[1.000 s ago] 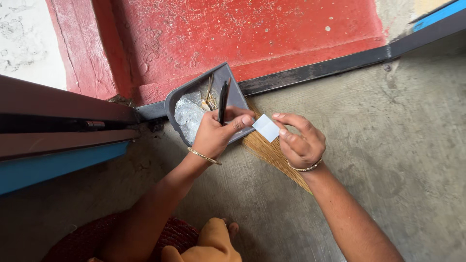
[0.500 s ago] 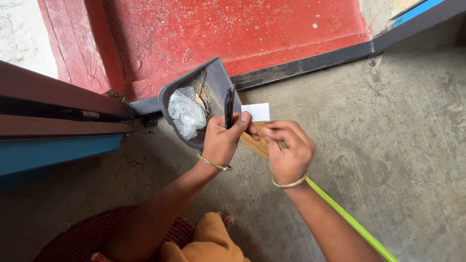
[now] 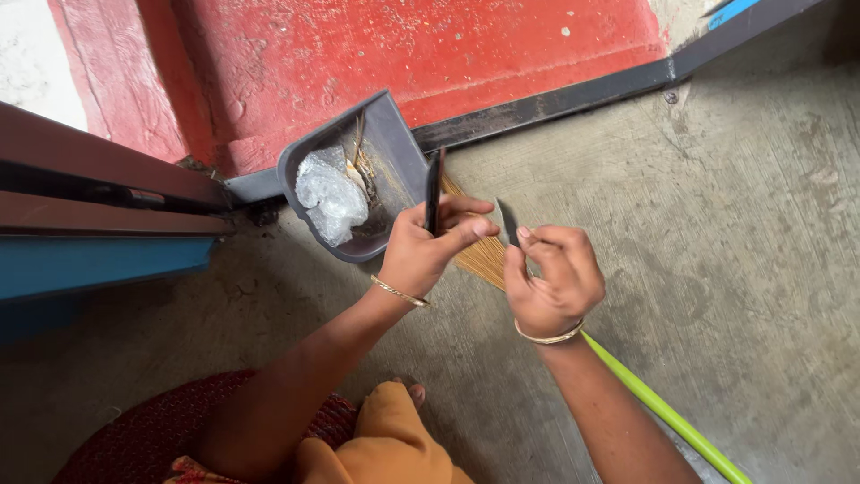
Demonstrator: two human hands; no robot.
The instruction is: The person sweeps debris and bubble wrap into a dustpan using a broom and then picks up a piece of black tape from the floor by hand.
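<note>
Left hand (image 3: pixel 421 255): closed around a thin black flat object (image 3: pixel 433 191), held edge-on, long axis running up toward the red wall (image 3: pixel 430 45).
Right hand (image 3: pixel 553 273): fingertips pinching a small dark card (image 3: pixel 509 221), seen nearly edge-on, upper end tilted slightly left.
Grey dustpan (image 3: pixel 394 148): on the concrete floor (image 3: pixel 735 233) against the wall's base, holding crumpled clear plastic (image 3: pixel 330 193).
Broom (image 3: pixel 479 258): straw bristles beneath both hands; green handle (image 3: pixel 663 412) runs toward the lower right.

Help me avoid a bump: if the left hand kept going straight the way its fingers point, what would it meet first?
Probably the right hand and the thin dark piece it pinches; the left hand points across at them, though depth is unclear.
</note>
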